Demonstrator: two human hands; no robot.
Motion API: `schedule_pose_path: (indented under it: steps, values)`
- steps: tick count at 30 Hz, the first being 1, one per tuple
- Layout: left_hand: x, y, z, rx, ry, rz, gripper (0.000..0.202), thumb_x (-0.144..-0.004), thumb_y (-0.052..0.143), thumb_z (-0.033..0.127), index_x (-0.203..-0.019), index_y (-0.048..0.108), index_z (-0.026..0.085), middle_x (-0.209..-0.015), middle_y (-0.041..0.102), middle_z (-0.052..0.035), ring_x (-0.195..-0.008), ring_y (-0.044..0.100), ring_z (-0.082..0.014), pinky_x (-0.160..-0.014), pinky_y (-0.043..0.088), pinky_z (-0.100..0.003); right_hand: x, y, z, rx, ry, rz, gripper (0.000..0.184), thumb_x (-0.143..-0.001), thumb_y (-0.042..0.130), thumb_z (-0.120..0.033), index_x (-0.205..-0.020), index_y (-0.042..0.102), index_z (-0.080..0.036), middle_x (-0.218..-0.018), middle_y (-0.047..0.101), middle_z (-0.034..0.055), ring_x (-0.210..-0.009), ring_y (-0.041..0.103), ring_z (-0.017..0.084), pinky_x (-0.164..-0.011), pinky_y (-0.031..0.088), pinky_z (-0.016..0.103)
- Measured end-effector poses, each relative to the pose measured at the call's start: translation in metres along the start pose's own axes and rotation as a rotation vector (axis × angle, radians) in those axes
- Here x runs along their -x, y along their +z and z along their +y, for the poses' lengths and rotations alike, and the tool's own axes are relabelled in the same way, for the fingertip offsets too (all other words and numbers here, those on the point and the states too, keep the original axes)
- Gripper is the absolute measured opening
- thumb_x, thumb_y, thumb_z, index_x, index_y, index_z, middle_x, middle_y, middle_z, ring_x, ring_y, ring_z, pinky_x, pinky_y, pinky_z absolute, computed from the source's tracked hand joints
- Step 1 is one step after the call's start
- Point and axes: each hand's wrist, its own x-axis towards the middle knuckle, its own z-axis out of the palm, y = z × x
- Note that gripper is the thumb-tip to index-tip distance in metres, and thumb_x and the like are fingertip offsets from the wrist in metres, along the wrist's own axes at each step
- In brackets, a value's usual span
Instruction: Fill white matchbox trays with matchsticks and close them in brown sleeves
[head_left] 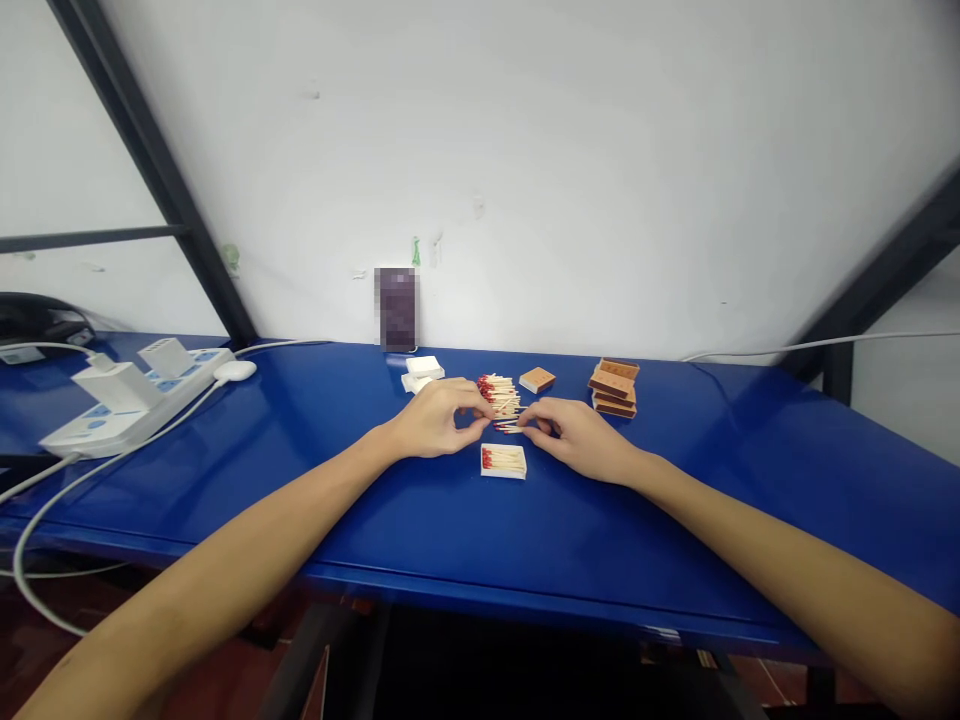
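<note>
A heap of red-tipped matches (pixel 499 392) lies on the blue table, heads mostly toward the left. My left hand (pixel 442 416) is at the heap's near left side, thumb and forefinger closed together by the match heads; what is between them is too small to make out. From the right, my right hand (pixel 574 435) pinches the plain ends of a few loose matches (pixel 510 428) at the heap's near edge. Just in front of both hands sits a white matchbox tray (pixel 504 475), partly filled with matches lying side by side, heads to the left.
White matchbox trays (pixel 424 368) lie behind my left hand. One brown matchbox cover (pixel 537 380) rests beyond the heap, and several more are in a stack (pixel 614 387) at right. A power strip (pixel 142 400) with cables occupies the left. A phone-like dark object (pixel 398 310) leans on the wall.
</note>
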Motion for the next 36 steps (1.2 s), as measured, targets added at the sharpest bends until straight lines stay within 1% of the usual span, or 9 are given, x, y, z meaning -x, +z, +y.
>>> schedule_pose_path:
  steps: [3, 7, 11, 13, 15, 20, 25, 31, 36]
  values:
    - [0.0, -0.002, 0.002, -0.027, 0.014, 0.066, 0.01, -0.082, 0.059, 0.015, -0.08, 0.069, 0.016, -0.073, 0.065, -0.0018, -0.066, 0.057, -0.0122, -0.064, 0.046, -0.024, 0.0, 0.0, 0.0, -0.005, -0.002, 0.002, 0.014, -0.09, 0.052, -0.026, -0.092, 0.065, -0.021, -0.069, 0.056, -0.0008, -0.063, 0.05, 0.014, -0.059, 0.033, 0.026]
    - [0.001, -0.002, 0.0, -0.016, 0.003, 0.072, 0.011, -0.083, 0.059, 0.015, -0.08, 0.069, 0.016, -0.07, 0.062, -0.0003, -0.062, 0.056, -0.0103, -0.061, 0.044, -0.022, -0.001, -0.001, -0.001, -0.01, 0.002, 0.0, 0.014, -0.09, 0.052, -0.025, -0.09, 0.065, -0.021, -0.068, 0.055, -0.0015, -0.062, 0.049, 0.014, -0.059, 0.033, 0.026]
    - [0.003, 0.001, -0.005, -0.09, -0.001, 0.027, 0.012, -0.084, 0.057, 0.015, -0.084, 0.069, 0.015, -0.069, 0.061, 0.0003, -0.061, 0.054, -0.0102, -0.061, 0.042, -0.023, -0.001, 0.001, 0.001, -0.014, 0.011, 0.008, 0.018, -0.091, 0.053, -0.026, -0.102, 0.066, -0.021, -0.068, 0.055, -0.0022, -0.062, 0.05, 0.014, -0.06, 0.033, 0.026]
    - [0.004, 0.003, -0.007, -0.115, -0.028, 0.019, 0.012, -0.084, 0.056, 0.014, -0.086, 0.068, 0.015, -0.067, 0.06, 0.0012, -0.06, 0.053, -0.0097, -0.062, 0.041, -0.023, -0.001, 0.002, 0.002, -0.011, 0.019, 0.01, 0.023, -0.09, 0.053, -0.026, -0.109, 0.066, -0.022, -0.067, 0.054, -0.0028, -0.061, 0.049, 0.013, -0.06, 0.032, 0.026]
    - [0.005, 0.005, -0.008, -0.112, -0.071, 0.008, 0.012, -0.084, 0.056, 0.014, -0.087, 0.067, 0.015, -0.066, 0.059, 0.0024, -0.057, 0.051, -0.009, -0.061, 0.04, -0.022, -0.001, 0.003, 0.002, -0.008, 0.018, 0.007, 0.025, -0.091, 0.053, -0.025, -0.111, 0.066, -0.022, -0.067, 0.054, -0.0028, -0.062, 0.049, 0.013, -0.06, 0.032, 0.026]
    - [0.005, 0.006, -0.003, -0.086, -0.125, -0.079, 0.012, -0.085, 0.056, 0.016, -0.09, 0.067, 0.017, -0.067, 0.058, 0.0034, -0.058, 0.05, -0.0086, -0.06, 0.038, -0.021, -0.002, 0.002, 0.002, -0.014, 0.013, -0.008, 0.025, -0.091, 0.052, -0.026, -0.111, 0.068, -0.024, -0.068, 0.055, -0.0021, -0.063, 0.05, 0.014, -0.061, 0.033, 0.027]
    - [0.003, 0.007, 0.004, -0.052, -0.152, -0.187, 0.013, -0.086, 0.056, 0.016, -0.087, 0.068, 0.017, -0.066, 0.057, 0.003, -0.059, 0.05, -0.0095, -0.059, 0.038, -0.022, -0.002, 0.001, 0.001, 0.005, 0.019, -0.034, 0.025, -0.092, 0.051, -0.026, -0.111, 0.067, -0.023, -0.069, 0.056, -0.0014, -0.065, 0.051, 0.015, -0.061, 0.032, 0.027]
    - [0.002, 0.006, 0.004, -0.096, -0.149, -0.254, 0.014, -0.089, 0.057, 0.017, -0.092, 0.071, 0.016, -0.076, 0.064, -0.0004, -0.063, 0.055, -0.0107, -0.062, 0.039, -0.023, -0.001, 0.001, 0.001, -0.004, 0.01, -0.025, 0.018, -0.092, 0.051, -0.028, -0.101, 0.066, -0.022, -0.065, 0.053, -0.0026, -0.061, 0.049, 0.014, -0.059, 0.031, 0.026]
    - [0.002, 0.006, 0.003, -0.128, -0.165, -0.309, 0.021, -0.088, 0.054, 0.014, -0.097, 0.072, 0.016, -0.079, 0.068, -0.0021, -0.067, 0.059, -0.0131, -0.063, 0.041, -0.024, -0.002, -0.001, -0.001, -0.009, 0.013, -0.014, 0.018, -0.091, 0.052, -0.029, -0.098, 0.066, -0.02, -0.063, 0.05, -0.0031, -0.06, 0.048, 0.014, -0.058, 0.031, 0.026]
